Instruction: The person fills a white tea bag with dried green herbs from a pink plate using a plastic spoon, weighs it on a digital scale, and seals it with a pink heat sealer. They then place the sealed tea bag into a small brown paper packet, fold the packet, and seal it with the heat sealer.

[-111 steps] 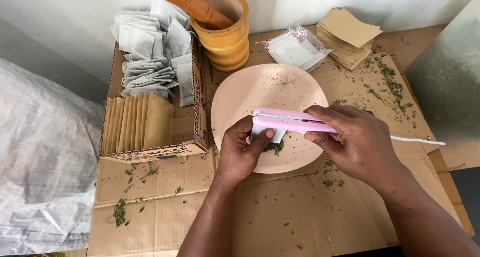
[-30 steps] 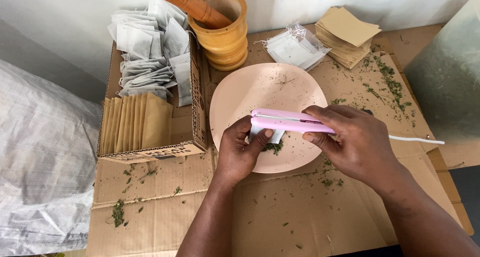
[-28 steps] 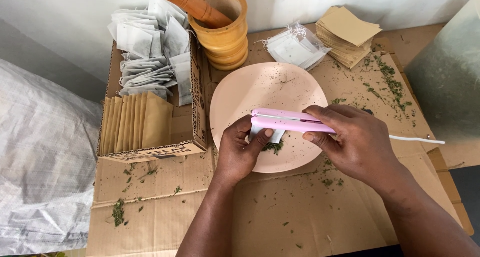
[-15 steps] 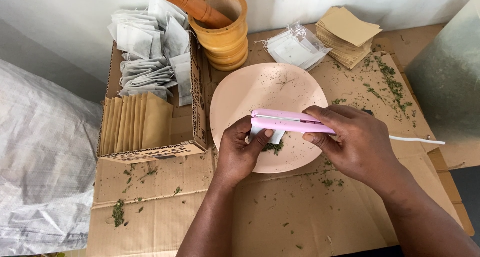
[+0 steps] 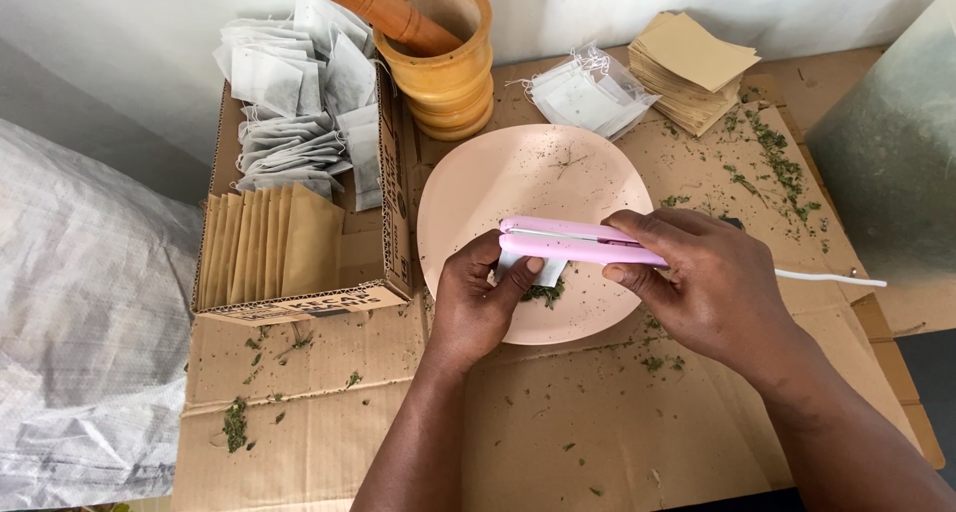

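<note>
- The pink sealing tool (image 5: 578,241) is a slim clamp-like bar held over the near half of the pink plate (image 5: 518,178); its long axis runs nearly level across the view, left to right, with the free tip pointing to the person's left and the cord end to the right.
- A white cord (image 5: 832,277) leaves the tool's right end and trails off toward the right edge of the worktop.
- The right hand (image 5: 702,283) wraps the tool's right part, fingers on top and thumb beneath, its grip closed on the tool.
- The left hand (image 5: 483,298) pinches a small white tea bag (image 5: 546,271) just under the tool's left part; the bag's top edge sits between the tool's two arms, and a bit of green herb (image 5: 543,294) lies on the plate below it.
- The plate rests on a cardboard-covered worktop (image 5: 398,422) scattered with dried green flakes.
- Behind the plate stands a wooden mortar (image 5: 448,69) with a pestle (image 5: 373,6) leaning in it.
- To the left is a cardboard box (image 5: 373,293) holding brown paper envelopes (image 5: 264,243) on edge and filled white tea bags (image 5: 299,104).
- Behind the plate on the right lie empty white bags (image 5: 588,94) and a stack of brown paper squares (image 5: 692,64).
- A white woven sack (image 5: 80,333) lies at the far left.
</note>
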